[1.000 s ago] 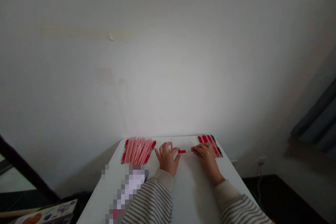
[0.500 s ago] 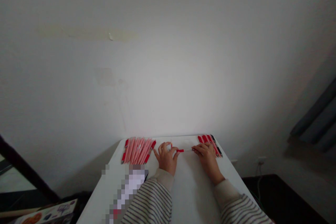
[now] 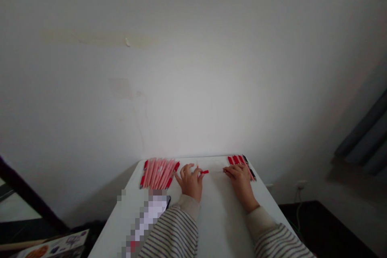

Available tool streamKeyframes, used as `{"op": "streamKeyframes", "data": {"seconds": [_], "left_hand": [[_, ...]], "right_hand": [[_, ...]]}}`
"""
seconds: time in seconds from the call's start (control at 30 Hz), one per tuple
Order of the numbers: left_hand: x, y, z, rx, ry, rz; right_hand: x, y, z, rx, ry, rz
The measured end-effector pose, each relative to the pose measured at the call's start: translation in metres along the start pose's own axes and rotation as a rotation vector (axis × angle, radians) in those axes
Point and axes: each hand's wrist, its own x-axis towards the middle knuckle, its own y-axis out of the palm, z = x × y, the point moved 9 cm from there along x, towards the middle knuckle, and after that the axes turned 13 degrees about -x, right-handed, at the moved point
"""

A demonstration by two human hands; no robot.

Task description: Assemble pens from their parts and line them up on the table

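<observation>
Two hands (image 3: 191,184) (image 3: 241,182), one red piece (image 3: 204,172), two pen groups (image 3: 157,174) (image 3: 236,159)

The scene is dimly and softly lit, with the palest glow spread over the wall (image 3: 193,88) at the centre of the frame and a falloff to grey at the corners. The lower right is sunk in near-black. A blurred shadow is cast on the table (image 3: 211,217), left of the right sleeve (image 3: 278,236). Fine detail between the hands (image 3: 191,184) is softened, a mosaic patch (image 3: 148,217) is laid over the lower left, and colours are muted.
</observation>
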Motion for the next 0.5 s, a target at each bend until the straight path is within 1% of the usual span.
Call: {"op": "streamKeyframes", "data": {"seconds": [0.17,0.3,0.5], "left_hand": [[-0.0011,-0.0007,-0.0019,0.010,0.021,0.014],[-0.0016,-0.0005,-0.0045,0.059,0.045,0.011],[0.0013,0.0067,-0.0050,0.128,0.061,0.009]], "right_hand": [[-0.0001,-0.0027,-0.0052,-0.009,0.035,-0.016],[-0.0006,-0.0058,-0.0061,-0.027,0.058,-0.031],[-0.0010,-0.0072,-0.0053,-0.045,0.083,-0.029]]}}
